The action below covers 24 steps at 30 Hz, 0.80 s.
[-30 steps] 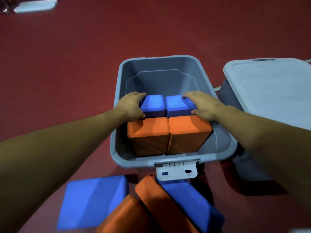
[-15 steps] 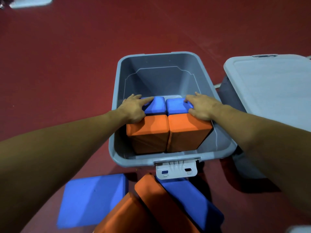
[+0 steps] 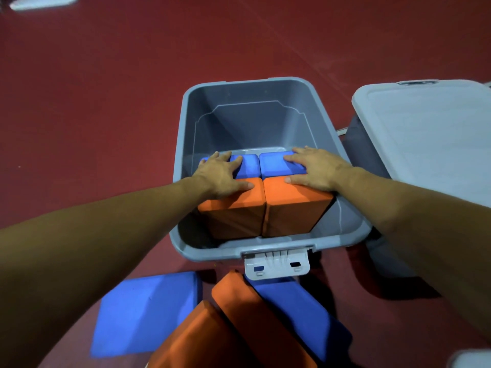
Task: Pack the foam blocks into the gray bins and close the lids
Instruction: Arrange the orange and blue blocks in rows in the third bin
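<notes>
An open gray bin (image 3: 186,134) stands on the red floor. Inside it, two orange foam blocks (image 3: 233,211) (image 3: 295,208) stand side by side at the near end, with two blue blocks (image 3: 249,166) (image 3: 273,164) behind them. My left hand (image 3: 220,173) lies flat across the left blue and left orange blocks. Over the right pair lies my right hand (image 3: 313,168), also flat. Both hands press with fingers spread and grip nothing. The far half of the bin holds nothing.
A pale gray lid (image 3: 430,134) rests over a second bin at the right. Loose blocks lie on the floor near me: a blue one (image 3: 143,312), two orange ones (image 3: 196,338) (image 3: 252,314) and another blue one (image 3: 300,309). The bin's white latch (image 3: 276,264) hangs at its near rim.
The two blue blocks have gone down into the bin, level with the orange ones. Both hands have flattened on top, thumbs now on the orange blocks.
</notes>
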Motion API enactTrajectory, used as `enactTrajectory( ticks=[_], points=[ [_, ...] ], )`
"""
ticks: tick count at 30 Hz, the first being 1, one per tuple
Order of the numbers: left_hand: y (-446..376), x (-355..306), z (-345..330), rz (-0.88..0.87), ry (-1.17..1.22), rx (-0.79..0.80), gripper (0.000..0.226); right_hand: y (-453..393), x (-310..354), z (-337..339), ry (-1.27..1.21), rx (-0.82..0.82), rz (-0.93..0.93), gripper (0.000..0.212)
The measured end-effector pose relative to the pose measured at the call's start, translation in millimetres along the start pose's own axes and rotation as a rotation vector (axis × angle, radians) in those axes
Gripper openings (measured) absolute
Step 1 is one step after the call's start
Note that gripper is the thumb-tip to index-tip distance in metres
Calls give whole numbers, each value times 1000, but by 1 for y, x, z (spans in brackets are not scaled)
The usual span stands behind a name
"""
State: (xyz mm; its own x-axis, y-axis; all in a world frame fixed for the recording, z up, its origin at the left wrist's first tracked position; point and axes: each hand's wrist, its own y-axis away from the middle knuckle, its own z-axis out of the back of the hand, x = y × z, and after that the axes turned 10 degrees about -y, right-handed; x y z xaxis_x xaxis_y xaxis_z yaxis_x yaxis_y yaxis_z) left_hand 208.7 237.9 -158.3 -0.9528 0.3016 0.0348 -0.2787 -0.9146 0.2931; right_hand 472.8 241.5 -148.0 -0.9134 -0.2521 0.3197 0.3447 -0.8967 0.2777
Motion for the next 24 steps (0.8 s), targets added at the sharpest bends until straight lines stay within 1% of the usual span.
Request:
enactTrajectory(
  ticks=[6,8,11,14,18,21,24],
  points=[
    [1,-2,-1,12,-15,23,89,-1,6,-2,11,3,-36,74],
    [3,-4,2,19,-14,23,88,2,8,-2,23,-19,-40,73],
    [9,-6,5,2,-8,-29,76,13,16,-3,1,-98,-32,66],
    [21,-8,11,-32,11,-88,68,29,30,-4,-40,-187,27,65],
    [54,-11,21,-75,15,-136,67,62,57,-8,-133,-275,130,68],
    [95,-10,24,-124,25,-197,68,92,77,-15,-133,-311,217,67],
    [142,-7,20,-167,22,-309,53,122,98,-24,-90,-339,280,64]
  ],
)
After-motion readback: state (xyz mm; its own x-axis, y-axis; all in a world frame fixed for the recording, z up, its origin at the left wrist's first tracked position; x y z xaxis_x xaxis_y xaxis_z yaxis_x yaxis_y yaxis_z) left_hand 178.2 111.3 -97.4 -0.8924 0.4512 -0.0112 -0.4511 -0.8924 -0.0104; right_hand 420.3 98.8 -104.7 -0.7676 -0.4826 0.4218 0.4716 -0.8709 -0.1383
